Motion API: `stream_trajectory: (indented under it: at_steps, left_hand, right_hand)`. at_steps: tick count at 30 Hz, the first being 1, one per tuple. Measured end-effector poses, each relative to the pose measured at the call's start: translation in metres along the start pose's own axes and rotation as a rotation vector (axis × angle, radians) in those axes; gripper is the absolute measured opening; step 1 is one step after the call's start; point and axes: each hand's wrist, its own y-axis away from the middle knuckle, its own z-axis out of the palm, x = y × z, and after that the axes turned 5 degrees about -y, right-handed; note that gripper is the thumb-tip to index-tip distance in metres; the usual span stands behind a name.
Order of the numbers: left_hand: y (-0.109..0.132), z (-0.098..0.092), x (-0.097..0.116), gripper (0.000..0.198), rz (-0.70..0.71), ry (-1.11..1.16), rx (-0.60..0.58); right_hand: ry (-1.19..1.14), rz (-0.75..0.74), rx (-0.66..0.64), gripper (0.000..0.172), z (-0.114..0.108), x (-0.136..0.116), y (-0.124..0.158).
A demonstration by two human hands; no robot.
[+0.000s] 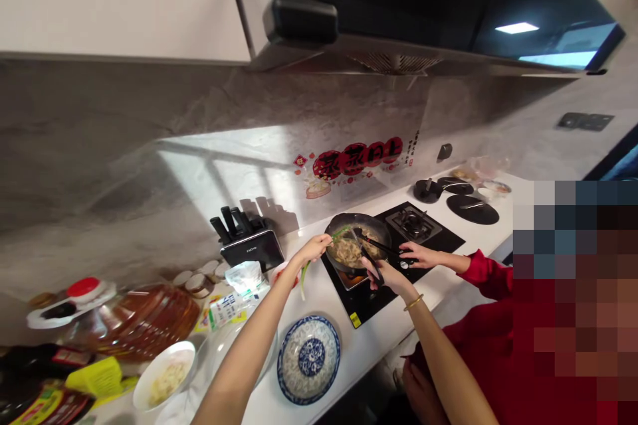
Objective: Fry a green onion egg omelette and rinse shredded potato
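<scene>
My left hand [314, 249] is closed on a green onion stalk [305, 273], holding it at the left rim of a dark pan [371, 224]. The pan sits on a black gas hob [423, 239] and holds pale cooked food [349, 251]. My right hand [387, 273], with a gold bracelet on its wrist, grips a black utensil [367, 254] whose tip reaches into the pan. Another person's hand [421, 254], in a red sleeve, holds the pan's handle from the right.
A blue and white plate [309, 358] lies on the white counter near me. Left of it are a white bowl [164, 375], a large oil bottle [139, 319], sauce bottles and a knife block [249, 242]. Black lids [471, 209] lie beyond the hob.
</scene>
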Motion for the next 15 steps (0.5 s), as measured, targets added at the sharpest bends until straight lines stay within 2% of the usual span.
stream_trajectory:
  at_steps: [5, 11, 15]
  left_hand:
    - [-0.007, 0.001, 0.002, 0.022, -0.015, -0.004, -0.014]
    - [-0.015, 0.011, 0.005, 0.022, -0.010, -0.028, -0.042]
    - [-0.026, 0.012, 0.003, 0.021, 0.004, -0.047, -0.009]
  right_hand:
    - [-0.127, 0.090, -0.099, 0.050, -0.009, 0.008, 0.002]
    - [0.043, -0.038, -0.021, 0.052, -0.013, 0.001, -0.007]
    - [-0.047, 0.071, -0.062, 0.054, -0.020, 0.003, -0.004]
